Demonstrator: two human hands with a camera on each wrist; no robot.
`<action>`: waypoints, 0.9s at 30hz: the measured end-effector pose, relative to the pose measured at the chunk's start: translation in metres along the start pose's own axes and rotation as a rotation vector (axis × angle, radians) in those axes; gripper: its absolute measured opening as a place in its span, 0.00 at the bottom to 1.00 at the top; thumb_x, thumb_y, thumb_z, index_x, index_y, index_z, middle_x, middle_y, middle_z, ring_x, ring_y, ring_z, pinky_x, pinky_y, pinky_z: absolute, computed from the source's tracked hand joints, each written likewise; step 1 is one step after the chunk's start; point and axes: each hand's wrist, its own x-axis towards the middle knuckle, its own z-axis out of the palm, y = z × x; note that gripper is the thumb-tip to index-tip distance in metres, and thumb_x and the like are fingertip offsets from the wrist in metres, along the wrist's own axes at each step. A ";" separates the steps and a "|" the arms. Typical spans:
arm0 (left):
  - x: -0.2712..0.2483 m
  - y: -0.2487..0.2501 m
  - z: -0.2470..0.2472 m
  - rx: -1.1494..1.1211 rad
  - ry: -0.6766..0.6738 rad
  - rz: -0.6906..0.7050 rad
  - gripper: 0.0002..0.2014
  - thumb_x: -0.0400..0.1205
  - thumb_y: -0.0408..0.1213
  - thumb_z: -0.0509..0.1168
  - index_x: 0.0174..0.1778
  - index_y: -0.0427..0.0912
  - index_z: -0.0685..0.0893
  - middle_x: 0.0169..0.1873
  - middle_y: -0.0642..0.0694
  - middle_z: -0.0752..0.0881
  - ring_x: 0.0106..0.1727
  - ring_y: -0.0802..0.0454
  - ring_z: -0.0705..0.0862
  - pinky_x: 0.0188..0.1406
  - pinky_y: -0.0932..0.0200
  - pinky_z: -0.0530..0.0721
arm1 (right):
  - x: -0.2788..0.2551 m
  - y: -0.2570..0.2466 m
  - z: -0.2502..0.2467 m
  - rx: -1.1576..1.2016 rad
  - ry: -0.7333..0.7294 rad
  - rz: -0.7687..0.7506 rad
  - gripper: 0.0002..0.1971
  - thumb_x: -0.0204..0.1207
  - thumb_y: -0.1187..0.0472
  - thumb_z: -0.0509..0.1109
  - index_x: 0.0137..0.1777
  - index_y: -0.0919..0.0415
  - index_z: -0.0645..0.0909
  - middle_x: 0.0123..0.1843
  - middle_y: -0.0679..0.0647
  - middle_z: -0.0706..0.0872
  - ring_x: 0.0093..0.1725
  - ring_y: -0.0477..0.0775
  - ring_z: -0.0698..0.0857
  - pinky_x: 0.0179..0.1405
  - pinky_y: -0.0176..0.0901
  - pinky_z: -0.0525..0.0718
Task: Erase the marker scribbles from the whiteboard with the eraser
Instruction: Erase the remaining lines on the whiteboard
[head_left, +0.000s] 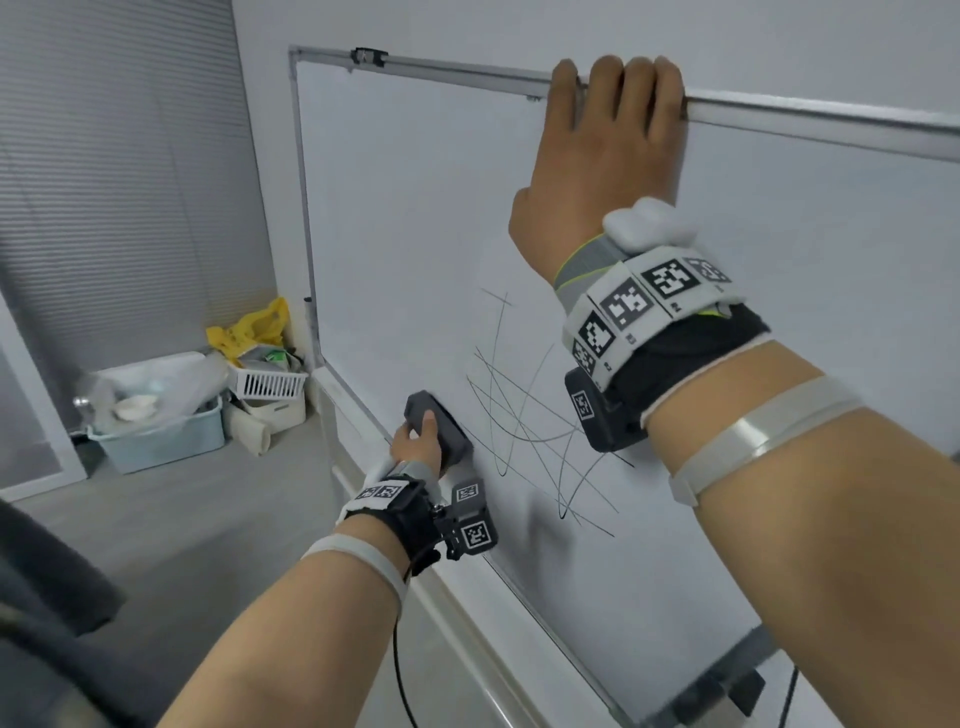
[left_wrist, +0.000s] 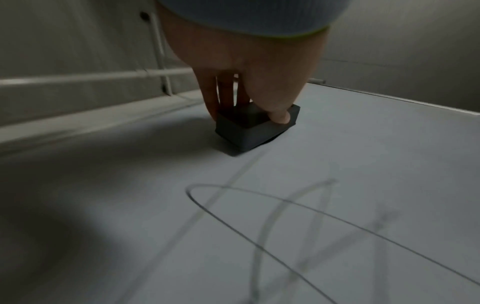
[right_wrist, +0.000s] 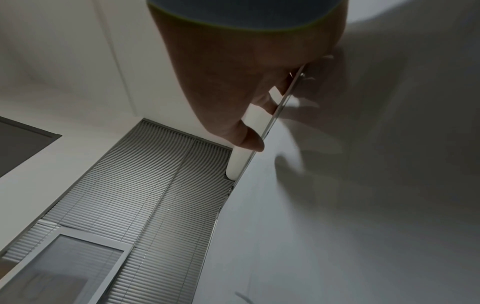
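Observation:
The whiteboard (head_left: 415, 208) stands upright with thin black marker scribbles (head_left: 535, 421) in its lower middle. My left hand (head_left: 418, 441) grips a dark grey block eraser (head_left: 441, 428) and holds it flat against the board, just left of the scribbles. In the left wrist view the thumb and fingers pinch the eraser (left_wrist: 249, 131) from both sides, with the scribbles (left_wrist: 285, 216) in front of it. My right hand (head_left: 613, 135) grips the board's top frame (head_left: 467, 70), fingers curled over the edge; the right wrist view shows the right hand (right_wrist: 249, 107) at that frame.
On the floor at the left sit a light blue bin (head_left: 161, 431) of clutter, a white basket (head_left: 267, 384) and a yellow bag (head_left: 249, 325). Closed blinds (head_left: 119, 171) cover the left wall. A black cable (head_left: 402, 675) hangs below my left wrist by the board's lower frame (head_left: 519, 587).

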 end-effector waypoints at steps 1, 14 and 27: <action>-0.009 0.019 0.005 -0.057 0.013 0.049 0.43 0.64 0.69 0.67 0.74 0.52 0.78 0.65 0.42 0.86 0.64 0.36 0.85 0.65 0.39 0.85 | 0.000 0.002 0.000 -0.004 -0.012 0.000 0.38 0.73 0.49 0.62 0.83 0.64 0.65 0.73 0.68 0.74 0.74 0.73 0.69 0.84 0.63 0.54; -0.007 0.041 0.003 0.055 -0.012 0.111 0.42 0.67 0.68 0.67 0.78 0.56 0.72 0.69 0.41 0.85 0.66 0.37 0.85 0.68 0.39 0.82 | -0.001 0.013 -0.001 -0.001 -0.028 -0.047 0.38 0.74 0.49 0.62 0.84 0.63 0.64 0.71 0.67 0.74 0.73 0.70 0.69 0.82 0.59 0.53; -0.017 0.078 0.012 -0.210 0.007 0.164 0.24 0.78 0.52 0.74 0.68 0.48 0.81 0.60 0.38 0.88 0.59 0.38 0.88 0.53 0.40 0.92 | 0.001 0.011 0.003 -0.001 0.000 -0.008 0.36 0.73 0.51 0.62 0.81 0.65 0.67 0.69 0.68 0.75 0.71 0.71 0.71 0.82 0.59 0.56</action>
